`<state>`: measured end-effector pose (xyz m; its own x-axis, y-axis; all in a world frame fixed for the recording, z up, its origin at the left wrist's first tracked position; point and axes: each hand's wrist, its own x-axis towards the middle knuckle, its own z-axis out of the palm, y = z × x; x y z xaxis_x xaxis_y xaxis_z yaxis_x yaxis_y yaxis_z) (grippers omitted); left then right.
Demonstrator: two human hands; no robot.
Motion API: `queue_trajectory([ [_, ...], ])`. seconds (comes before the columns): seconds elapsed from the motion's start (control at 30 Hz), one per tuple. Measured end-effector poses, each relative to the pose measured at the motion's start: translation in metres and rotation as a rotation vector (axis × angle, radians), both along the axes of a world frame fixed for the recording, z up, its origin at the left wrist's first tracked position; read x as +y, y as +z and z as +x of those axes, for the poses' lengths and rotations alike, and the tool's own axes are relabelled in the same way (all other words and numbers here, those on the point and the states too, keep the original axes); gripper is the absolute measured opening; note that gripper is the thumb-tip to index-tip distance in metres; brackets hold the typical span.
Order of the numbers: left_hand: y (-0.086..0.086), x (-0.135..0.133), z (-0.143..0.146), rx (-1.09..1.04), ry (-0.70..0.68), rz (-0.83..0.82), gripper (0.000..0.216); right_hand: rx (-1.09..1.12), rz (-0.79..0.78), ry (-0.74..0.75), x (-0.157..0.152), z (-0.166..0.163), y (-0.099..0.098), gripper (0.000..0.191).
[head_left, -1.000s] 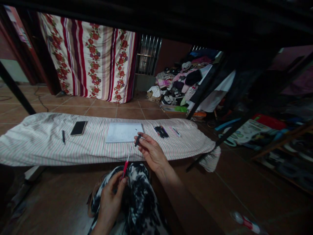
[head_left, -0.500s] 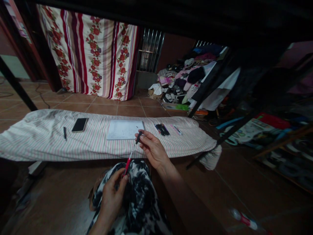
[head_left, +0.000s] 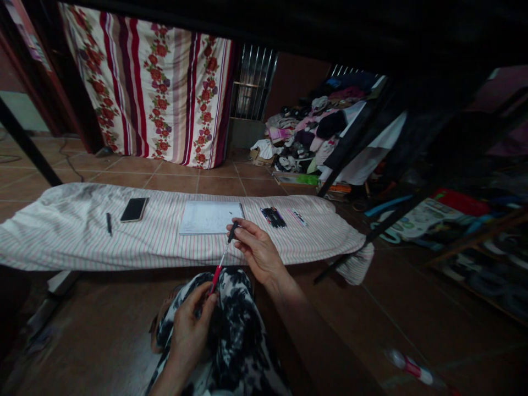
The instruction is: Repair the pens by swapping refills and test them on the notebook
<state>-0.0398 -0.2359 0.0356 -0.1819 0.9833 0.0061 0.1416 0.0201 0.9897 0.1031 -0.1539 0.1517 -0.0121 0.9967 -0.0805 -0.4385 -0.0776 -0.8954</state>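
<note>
From the head view, our left hand (head_left: 190, 327) closes tightly around a red pen (head_left: 215, 279) above our black-and-white trousers (head_left: 237, 335), while our right hand (head_left: 258, 253) narrowly pinches a dark cap (head_left: 233, 231) (thin shaft between them), just over a striped ironing board (head_left: 82, 239) and beside a spiral notebook (head_left: 210, 218).

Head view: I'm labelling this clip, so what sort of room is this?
Probably a cramped home bedroom: a floral curtain hangs at the back, a heap of clothes lies by the wall, and the floor is tiled.

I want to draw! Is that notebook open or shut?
Open: the white spiral notebook lies flat on the pink-striped cloth, a written page showing.
</note>
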Motion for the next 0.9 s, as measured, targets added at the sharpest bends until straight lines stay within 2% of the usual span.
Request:
queue_trajectory([
  [0.5, 0.005, 0.0, 0.001, -0.029, 0.015, -0.007, 0.045, -0.021, 0.011, 0.011, -0.004, -0.002, -0.003, 0.033],
  [0.9, 0.0, -0.001, -0.002, 0.007, 0.021, 0.004, 0.043, -0.053, 0.01, 0.032, -0.01, -0.004, -0.017, 0.033],
])
